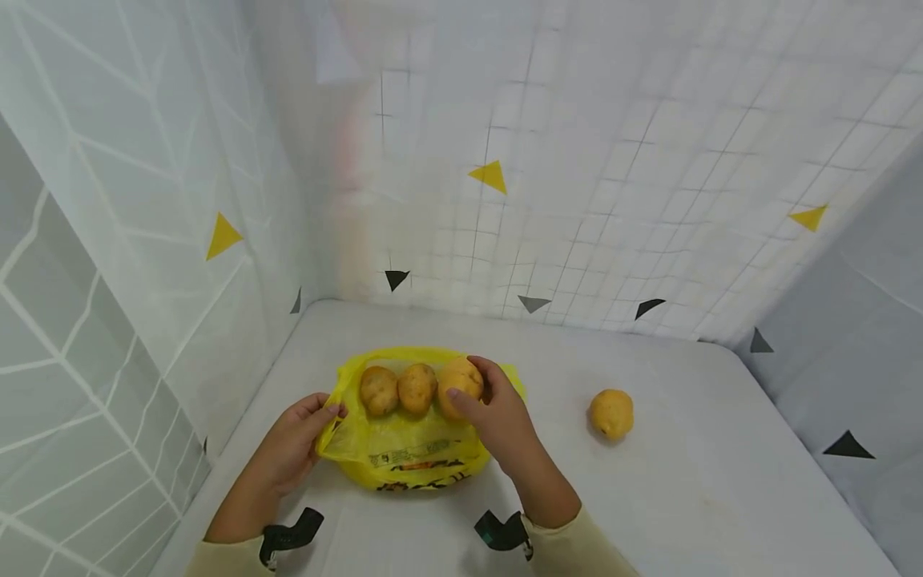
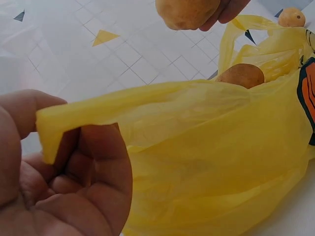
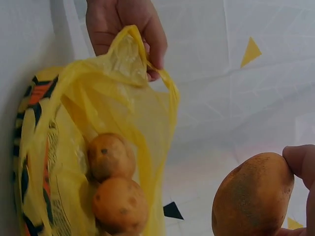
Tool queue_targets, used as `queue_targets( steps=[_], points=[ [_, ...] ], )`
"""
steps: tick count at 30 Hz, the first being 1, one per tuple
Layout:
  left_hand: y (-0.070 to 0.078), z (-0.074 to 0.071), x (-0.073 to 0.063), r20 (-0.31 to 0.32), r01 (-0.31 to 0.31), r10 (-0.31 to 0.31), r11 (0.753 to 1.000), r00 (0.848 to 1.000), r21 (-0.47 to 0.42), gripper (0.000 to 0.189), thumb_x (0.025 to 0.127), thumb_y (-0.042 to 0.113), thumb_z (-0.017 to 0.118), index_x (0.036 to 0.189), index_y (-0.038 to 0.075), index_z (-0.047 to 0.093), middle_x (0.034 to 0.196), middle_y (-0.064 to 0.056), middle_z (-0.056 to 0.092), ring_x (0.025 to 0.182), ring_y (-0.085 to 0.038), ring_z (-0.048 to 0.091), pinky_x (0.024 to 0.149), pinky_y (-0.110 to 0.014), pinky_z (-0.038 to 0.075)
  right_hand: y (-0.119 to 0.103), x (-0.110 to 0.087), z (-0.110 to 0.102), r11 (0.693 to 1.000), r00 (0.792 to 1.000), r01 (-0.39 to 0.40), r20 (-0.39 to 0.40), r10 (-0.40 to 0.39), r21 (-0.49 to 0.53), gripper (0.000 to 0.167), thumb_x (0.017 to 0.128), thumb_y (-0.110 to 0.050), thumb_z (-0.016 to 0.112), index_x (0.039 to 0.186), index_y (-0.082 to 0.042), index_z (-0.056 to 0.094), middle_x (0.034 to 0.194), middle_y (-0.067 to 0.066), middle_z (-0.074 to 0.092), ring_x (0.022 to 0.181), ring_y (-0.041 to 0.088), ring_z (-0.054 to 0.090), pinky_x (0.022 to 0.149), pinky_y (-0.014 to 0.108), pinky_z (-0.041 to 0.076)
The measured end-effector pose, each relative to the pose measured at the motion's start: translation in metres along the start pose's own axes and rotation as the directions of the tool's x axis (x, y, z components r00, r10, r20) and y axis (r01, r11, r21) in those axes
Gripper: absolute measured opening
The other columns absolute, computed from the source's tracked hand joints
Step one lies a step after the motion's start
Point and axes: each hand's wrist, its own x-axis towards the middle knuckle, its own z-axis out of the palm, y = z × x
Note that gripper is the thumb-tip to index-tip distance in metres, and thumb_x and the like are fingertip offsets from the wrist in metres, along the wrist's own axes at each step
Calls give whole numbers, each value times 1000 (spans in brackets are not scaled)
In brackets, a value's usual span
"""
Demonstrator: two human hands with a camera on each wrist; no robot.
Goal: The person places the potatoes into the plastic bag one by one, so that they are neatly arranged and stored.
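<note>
A yellow plastic bag (image 1: 407, 437) with dark and orange print lies on the white table, its mouth spread. Two potatoes (image 1: 378, 390) (image 3: 120, 205) sit side by side inside it. At the bag's left edge, my left hand (image 1: 299, 437) pinches a handle loop (image 2: 98, 110) and holds it up. My right hand (image 1: 505, 417) grips a third potato (image 3: 253, 196) between thumb and fingers, raised over the bag's right side. In the left wrist view this held potato (image 2: 187, 12) hangs clear of the bag. Part of the bag's right side is hidden behind my right hand.
Another potato (image 1: 611, 414) rests on the table (image 1: 685, 481), to the right of the bag. Pale sheeting (image 1: 577, 120) with grid lines and coloured triangles closes off the back, left and right sides.
</note>
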Motion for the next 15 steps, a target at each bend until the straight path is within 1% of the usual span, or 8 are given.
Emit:
queue_targets(
  steps=[3,6,8,12,15],
  points=[
    [-1,-1,1,6,-13,13,1000,1000,-1,27,110,28,57,119,3,55,112,-4,61,99,-14,62,86,-23,59,1,1,9,1000,1000,10,28,-10,19,78,92,-50,78,156,-26,42,157,-1,47,146,22,46,118,50,43],
    [-2,-2,2,14,-27,27,1000,1000,-5,28,109,30,58,119,4,56,111,-3,62,99,-13,62,86,-23,59,4,3,19,1000,998,7,57,-8,18,80,91,-53,79,157,-27,41,156,-1,47,142,23,49,115,49,46],
    [-3,-3,2,18,-34,34,999,999,-13,27,109,29,59,118,4,56,110,-2,62,98,-12,62,86,-23,59,7,4,27,1000,997,-1,75,1,-1,80,90,-55,79,156,-29,42,153,-1,49,136,23,53,112,48,48],
    [-4,-3,2,32,-49,50,998,998,-28,23,110,27,57,116,5,56,109,-1,62,96,-11,62,84,-23,59,14,3,41,997,995,-10,98,18,-79,82,90,-58,78,157,-26,43,150,-1,51,125,24,57,105,48,52],
    [-5,-3,1,40,-55,56,998,998,-34,22,110,27,57,115,6,57,108,0,62,95,-10,63,83,-22,59,18,2,50,992,995,-21,95,33,-121,83,90,-57,78,158,-24,43,151,1,51,123,24,57,102,48,54]
  ],
)
